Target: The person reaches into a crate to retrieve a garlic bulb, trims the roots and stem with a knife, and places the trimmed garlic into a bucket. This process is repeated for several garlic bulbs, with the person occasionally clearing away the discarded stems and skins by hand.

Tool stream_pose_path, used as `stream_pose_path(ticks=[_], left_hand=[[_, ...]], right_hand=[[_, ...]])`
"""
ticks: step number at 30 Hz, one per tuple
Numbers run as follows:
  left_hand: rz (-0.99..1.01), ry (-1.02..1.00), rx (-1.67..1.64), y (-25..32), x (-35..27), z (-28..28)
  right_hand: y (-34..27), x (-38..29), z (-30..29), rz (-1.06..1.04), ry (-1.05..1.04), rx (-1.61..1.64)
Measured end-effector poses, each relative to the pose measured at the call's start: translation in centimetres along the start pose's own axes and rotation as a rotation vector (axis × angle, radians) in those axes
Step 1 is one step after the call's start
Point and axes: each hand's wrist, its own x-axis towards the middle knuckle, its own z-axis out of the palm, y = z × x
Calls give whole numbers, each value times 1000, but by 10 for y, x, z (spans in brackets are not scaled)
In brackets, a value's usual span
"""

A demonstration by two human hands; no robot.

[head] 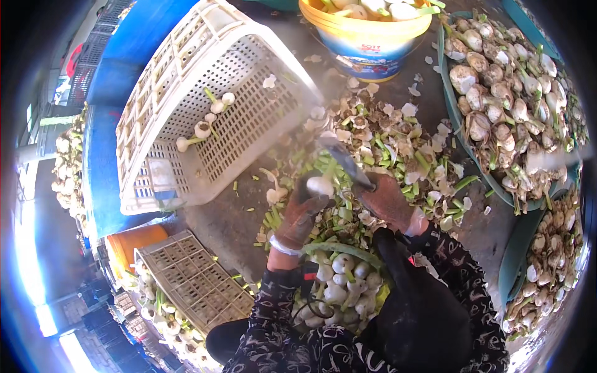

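Note:
A white garlic bulb [320, 186] with a short green stem is held in my gloved left hand [297, 215]. My gloved right hand [383, 199] grips a knife [346, 159], its dark blade angled up and left beside the stem. Beneath both hands spreads a heap of cut green stems and papery garlic skins [373, 126]. Between my legs sits a tub with a green rim [347, 248], filled with cleaned white bulbs [343, 286].
A white plastic crate [233, 154] lies tipped at upper left with several bulbs inside. A yellow bucket [373, 42] of bulbs stands ahead. Green tubs [450, 100] of soil-stained garlic [494, 100] line the right. Another crate [196, 275] and an orange bucket [128, 245] are lower left.

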Motion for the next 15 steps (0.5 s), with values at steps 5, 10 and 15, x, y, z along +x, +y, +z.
stream_pose_path(ticks=[5, 10, 15], left_hand=[[160, -35, 218, -10, 3, 12], [118, 3, 113, -20, 10, -5], [258, -93, 200, -27, 11, -20]], right_hand=[[31, -8, 15, -73, -45, -59], [17, -8, 0, -34, -20, -74], [-21, -19, -17, -255, 34, -227]])
